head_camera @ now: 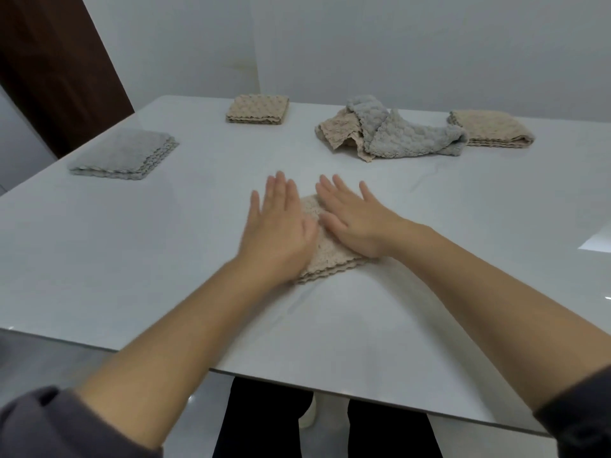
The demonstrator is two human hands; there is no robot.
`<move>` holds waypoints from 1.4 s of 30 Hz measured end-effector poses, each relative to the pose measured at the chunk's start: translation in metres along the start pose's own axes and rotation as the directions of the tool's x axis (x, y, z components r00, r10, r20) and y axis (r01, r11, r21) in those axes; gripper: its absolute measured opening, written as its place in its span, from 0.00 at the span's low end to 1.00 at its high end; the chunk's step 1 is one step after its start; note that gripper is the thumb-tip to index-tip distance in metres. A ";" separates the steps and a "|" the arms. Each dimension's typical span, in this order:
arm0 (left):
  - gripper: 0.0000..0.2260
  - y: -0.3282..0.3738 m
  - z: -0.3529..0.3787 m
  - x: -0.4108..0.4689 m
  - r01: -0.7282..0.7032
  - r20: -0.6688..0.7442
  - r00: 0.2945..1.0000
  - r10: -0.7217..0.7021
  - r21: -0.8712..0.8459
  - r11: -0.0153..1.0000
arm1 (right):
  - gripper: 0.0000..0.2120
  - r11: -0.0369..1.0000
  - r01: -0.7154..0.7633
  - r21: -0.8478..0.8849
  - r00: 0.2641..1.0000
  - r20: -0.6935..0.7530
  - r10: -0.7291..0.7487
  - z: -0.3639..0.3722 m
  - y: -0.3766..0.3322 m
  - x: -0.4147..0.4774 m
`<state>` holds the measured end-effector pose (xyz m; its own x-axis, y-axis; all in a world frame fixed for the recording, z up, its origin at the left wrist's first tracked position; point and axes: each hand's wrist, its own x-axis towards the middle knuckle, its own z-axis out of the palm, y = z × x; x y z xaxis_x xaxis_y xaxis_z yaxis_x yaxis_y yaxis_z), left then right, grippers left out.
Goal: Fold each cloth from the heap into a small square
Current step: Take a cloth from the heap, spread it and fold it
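Left hand (281,226) and right hand (353,223) lie flat, fingers straight, on a folded beige cloth (330,256) at mid-tabletop (132,242) (each grip open, clasping nothing). Behind sits the heap (390,133); a grey square (124,157) lies left, a beige square (258,110) at the back, and a second beige square (492,128) just right of the heap.

- Seemingly a plain room in a home, though nothing settles it.
- A large glossy white table (132,259) fills the middle of the frame.
- Bare white walls (396,44) run across the top.
- A dark brown wooden door (49,61) stands at upper left.
- Pale shiny floor (49,352) shows at lower left.
- Small household cloths (258,110) lie folded on the table.
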<state>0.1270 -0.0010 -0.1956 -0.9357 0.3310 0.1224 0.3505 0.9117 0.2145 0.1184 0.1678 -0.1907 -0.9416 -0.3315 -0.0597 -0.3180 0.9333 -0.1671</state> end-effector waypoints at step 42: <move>0.13 -0.036 -0.023 0.025 0.220 0.059 0.975 -0.214 -0.114 0.969 | 0.25 0.998 -0.026 0.063 0.999 0.046 0.023 -0.032 0.006 0.031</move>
<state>0.0915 -0.0312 -0.1783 -0.9897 0.1420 0.0159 0.1387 0.9281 0.3456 0.0837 0.1678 -0.1622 -0.9425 -0.3158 -0.1091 -0.2856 0.9310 -0.2271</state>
